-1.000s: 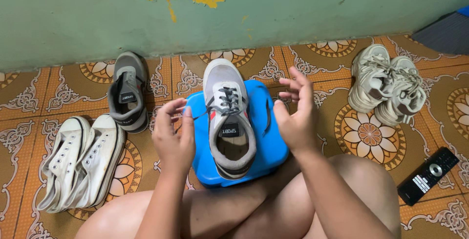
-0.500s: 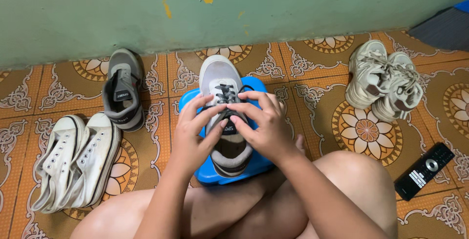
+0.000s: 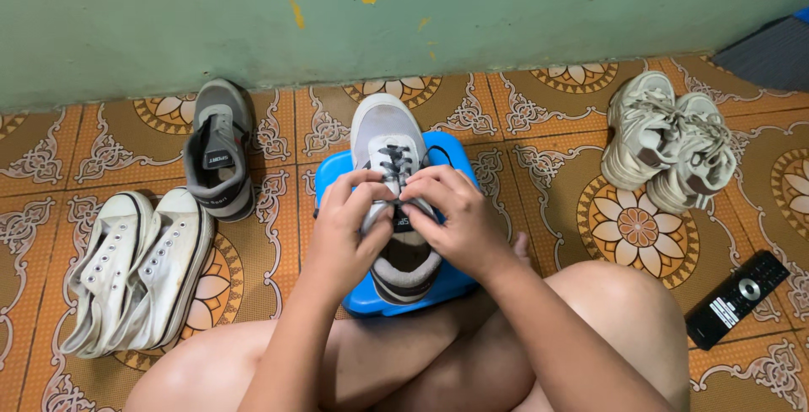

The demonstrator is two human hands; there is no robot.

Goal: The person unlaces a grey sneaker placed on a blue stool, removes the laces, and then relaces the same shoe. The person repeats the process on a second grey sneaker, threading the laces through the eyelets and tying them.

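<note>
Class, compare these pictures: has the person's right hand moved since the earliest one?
Yes. The right hand has come in leftward from beside the blue stool onto the grey shoe, meeting the left hand at the laces.

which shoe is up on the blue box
The grey sneaker with dark laces, in the middle, under both hands. Its grey mate stands alone on the floor, and the white pair and beige pair also sit on the tiles.
</note>
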